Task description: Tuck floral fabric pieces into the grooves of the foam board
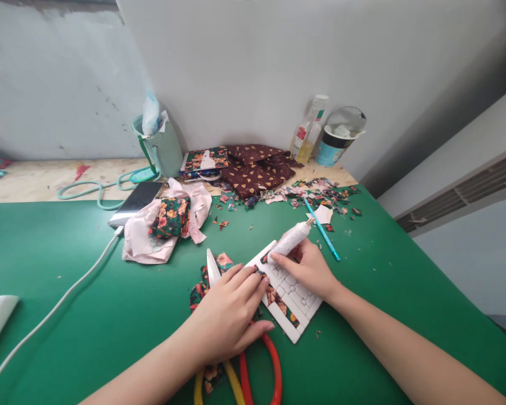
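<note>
Where a white cable (63, 309) crosses the green table (383, 337), it meets a dark phone (139, 199), with pale pink cloth (145, 244) just beside it carrying a folded floral piece (172, 216). Nearer the person, more floral fabric (198, 289) lies bunched around a scissor blade (213, 271); the red and yellow handles (275, 363) emerge below the left hand (231, 309). That hand lies palm down, fingers extended and thumb apart, its fingertips at the left edge of a white panel (293, 292) with block-like relief and floral strips. The panel sits tilted on the table between both hands. Gripping a white-wrapped tool (293, 239), the right hand (307, 270) rests over the panel's far right part. Beyond it lies a blue stick (322, 230), near scattered fabric scraps (320, 188).
</note>
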A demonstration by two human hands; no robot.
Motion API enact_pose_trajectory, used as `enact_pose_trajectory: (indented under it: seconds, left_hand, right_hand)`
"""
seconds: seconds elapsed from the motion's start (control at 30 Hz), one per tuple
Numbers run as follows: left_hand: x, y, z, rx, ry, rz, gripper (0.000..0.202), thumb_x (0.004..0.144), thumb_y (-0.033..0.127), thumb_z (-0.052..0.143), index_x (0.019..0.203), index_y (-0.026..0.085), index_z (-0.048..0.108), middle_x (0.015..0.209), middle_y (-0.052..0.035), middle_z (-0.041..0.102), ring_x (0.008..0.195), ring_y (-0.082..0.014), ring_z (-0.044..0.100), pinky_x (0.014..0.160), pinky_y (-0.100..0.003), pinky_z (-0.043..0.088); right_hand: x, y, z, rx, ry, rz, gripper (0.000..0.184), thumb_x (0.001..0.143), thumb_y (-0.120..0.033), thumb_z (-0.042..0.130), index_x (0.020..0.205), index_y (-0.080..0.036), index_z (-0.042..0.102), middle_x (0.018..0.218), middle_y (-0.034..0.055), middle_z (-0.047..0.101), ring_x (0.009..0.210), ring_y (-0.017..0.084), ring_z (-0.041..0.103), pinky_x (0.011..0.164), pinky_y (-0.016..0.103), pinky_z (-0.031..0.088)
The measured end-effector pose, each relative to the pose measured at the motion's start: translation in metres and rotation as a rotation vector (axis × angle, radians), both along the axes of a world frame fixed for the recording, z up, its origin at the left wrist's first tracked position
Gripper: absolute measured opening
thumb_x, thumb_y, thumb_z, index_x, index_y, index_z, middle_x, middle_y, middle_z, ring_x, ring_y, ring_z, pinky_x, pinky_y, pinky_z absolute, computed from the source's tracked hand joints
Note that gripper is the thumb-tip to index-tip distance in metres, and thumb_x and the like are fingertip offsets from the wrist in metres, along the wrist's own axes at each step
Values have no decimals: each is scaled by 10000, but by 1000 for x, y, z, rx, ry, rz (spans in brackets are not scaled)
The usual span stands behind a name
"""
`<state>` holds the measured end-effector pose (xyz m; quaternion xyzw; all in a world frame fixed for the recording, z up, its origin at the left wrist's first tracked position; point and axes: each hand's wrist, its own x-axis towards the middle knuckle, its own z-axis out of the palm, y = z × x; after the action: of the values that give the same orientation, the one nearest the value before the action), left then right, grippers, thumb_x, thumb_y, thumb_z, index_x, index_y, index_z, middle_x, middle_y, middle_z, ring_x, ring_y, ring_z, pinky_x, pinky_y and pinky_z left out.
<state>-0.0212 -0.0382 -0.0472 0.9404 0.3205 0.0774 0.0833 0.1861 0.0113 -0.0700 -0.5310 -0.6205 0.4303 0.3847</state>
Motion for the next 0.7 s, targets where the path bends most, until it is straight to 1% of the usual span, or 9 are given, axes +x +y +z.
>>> enact_pose_trajectory:
  seconds: [0.2, 0.43, 0.7]
  left_hand:
    - [-1, 0, 0, 1, -13, 0, 571, 915, 493, 436, 1319, 91, 462, 1233, -143, 563, 1208, -321, 459, 1068, -488, 329]
    - [0, -1, 0, 0, -21, -2, 565, 915, 485, 440, 1318, 89, 464, 1239, -142, 563, 1200, -322, 467, 1063, -489, 340]
    - [0, 0, 0, 8, -19, 1, 556, 914, 482, 443, 1308, 90, 470, 1228, -146, 571, 1196, -323, 477, 1057, -494, 348]
  right_hand:
    - [1, 0, -2, 6, -9, 14, 268, 763, -370, 686, 901, -201, 531, 850, 61, 682, 785, 222, 665, 676, 326, 533]
    - [2, 1, -5, -28, 98, 1, 295, 771, -395, 684, 915, -202, 514, 823, 40, 672, 759, 206, 662, 666, 312, 536]
    - [0, 1, -1, -6, 25, 1, 279, 756, -385, 693, 889, -200, 532, 809, 45, 684, 772, 219, 671, 687, 329, 537]
